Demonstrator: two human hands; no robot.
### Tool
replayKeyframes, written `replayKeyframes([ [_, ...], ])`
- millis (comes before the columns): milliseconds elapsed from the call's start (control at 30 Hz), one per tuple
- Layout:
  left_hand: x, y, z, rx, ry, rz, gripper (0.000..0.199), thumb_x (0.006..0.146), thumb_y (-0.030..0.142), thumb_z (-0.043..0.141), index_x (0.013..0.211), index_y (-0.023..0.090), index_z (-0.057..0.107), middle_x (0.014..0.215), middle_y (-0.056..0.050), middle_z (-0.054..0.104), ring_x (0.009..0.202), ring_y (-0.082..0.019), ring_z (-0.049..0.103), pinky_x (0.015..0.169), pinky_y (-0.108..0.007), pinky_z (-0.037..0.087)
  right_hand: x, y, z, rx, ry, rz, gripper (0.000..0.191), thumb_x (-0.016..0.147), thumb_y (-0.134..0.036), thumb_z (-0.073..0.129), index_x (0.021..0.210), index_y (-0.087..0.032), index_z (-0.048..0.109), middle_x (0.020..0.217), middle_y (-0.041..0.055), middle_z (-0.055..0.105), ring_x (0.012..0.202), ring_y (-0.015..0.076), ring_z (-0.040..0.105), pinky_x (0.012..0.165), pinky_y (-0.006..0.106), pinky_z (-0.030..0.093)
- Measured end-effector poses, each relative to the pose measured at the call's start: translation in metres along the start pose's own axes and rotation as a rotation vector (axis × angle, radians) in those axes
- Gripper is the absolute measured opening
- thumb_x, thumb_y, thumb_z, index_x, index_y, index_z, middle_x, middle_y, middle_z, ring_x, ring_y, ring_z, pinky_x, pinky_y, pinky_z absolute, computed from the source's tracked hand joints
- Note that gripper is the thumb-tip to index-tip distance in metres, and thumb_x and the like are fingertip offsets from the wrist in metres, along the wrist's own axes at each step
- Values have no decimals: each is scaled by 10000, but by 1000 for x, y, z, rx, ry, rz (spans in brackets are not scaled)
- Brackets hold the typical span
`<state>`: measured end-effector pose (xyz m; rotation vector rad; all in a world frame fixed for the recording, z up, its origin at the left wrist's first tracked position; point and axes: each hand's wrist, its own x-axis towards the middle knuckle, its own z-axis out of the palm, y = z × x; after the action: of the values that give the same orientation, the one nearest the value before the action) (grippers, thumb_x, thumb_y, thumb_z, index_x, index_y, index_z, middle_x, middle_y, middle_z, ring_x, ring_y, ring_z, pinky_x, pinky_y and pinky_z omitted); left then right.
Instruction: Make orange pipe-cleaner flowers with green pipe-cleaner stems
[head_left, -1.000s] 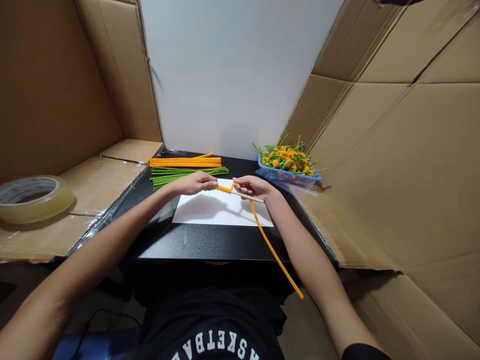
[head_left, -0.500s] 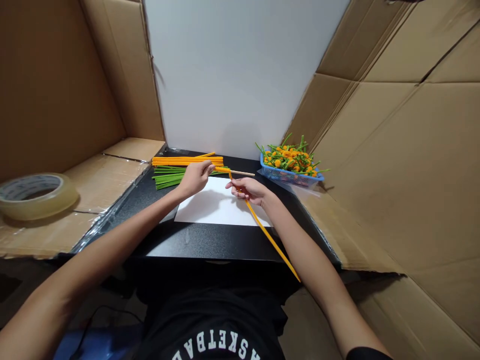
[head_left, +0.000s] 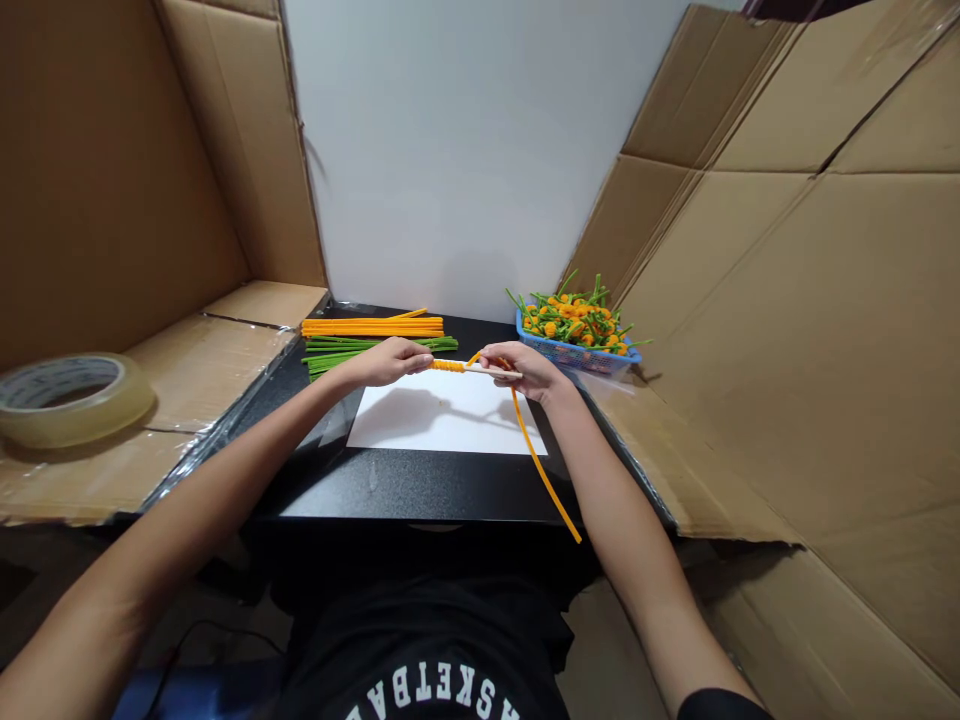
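Note:
Above a white sheet of paper (head_left: 442,425), a thin wooden stick (head_left: 489,371) lies level between my two hands. Its left part is wrapped in tight coils of an orange pipe cleaner (head_left: 541,462). My left hand (head_left: 394,361) pinches the coiled end; the fingers hide the stick's tip there. My right hand (head_left: 529,368) is closed on the loose part of the pipe cleaner, behind the stick's bare end. From that hand the pipe cleaner's tail hangs down past the paper to the table's front edge.
Bundles of orange pipe cleaners (head_left: 367,327) and green pipe cleaners (head_left: 337,353) lie behind my left hand. A blue basket (head_left: 574,352) of orange-and-green pipe-cleaner flowers stands back right. A tape roll (head_left: 75,400) rests on cardboard at left. Cardboard walls (head_left: 787,330) flank the black table (head_left: 360,485).
My right hand has come up and to the right, bringing the pipe cleaner over the stick's far side. My left hand and the coiled end have dropped slightly.

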<state>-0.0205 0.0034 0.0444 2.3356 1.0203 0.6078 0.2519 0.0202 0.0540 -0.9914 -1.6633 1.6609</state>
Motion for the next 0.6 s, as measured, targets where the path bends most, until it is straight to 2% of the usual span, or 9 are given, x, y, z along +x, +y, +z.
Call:
replayKeyframes([
  [133,-2,12,1,123,-77,20,374,937,441,476,668,184,520,593,10,459,552,-127,410,570,-271,257,-5,-2,6,-290,-20,-91,247,777,-335,698,686,-106,711,490,-48,423,470,48,277,448,221,134],
  [267,-2,15,12,201,-136,54,353,958,399,443,707,188,573,585,4,490,535,-131,407,577,-283,251,-6,-2,14,-395,-87,-107,303,782,-399,703,726,-104,744,498,-50,437,487,55,300,476,231,177],
  [333,-2,14,17,300,-111,14,345,959,384,444,724,190,607,603,-15,531,547,-144,430,583,-289,251,-6,-2,16,-437,-73,-124,302,780,-397,701,740,-103,756,501,-47,453,489,58,316,482,232,199],
  [400,-1,13,20,431,16,-90,326,948,360,461,732,193,638,637,-45,579,575,-165,466,588,-294,247,-6,-3,18,-493,8,-175,282,780,-374,692,743,-104,764,506,-36,487,494,61,348,490,229,231],
  [500,0,13,25,536,271,-247,309,947,338,458,767,198,666,682,-78,625,637,-200,528,594,-291,246,-4,-1,21,-554,167,-244,237,780,-325,673,741,-110,766,514,-13,555,475,63,391,483,222,269],
  [600,1,14,26,454,427,-307,299,943,331,459,750,190,639,680,-81,622,654,-206,535,589,-292,247,-3,2,25,-460,139,-153,232,792,-315,664,808,-107,767,537,15,625,410,63,413,434,218,276],
])
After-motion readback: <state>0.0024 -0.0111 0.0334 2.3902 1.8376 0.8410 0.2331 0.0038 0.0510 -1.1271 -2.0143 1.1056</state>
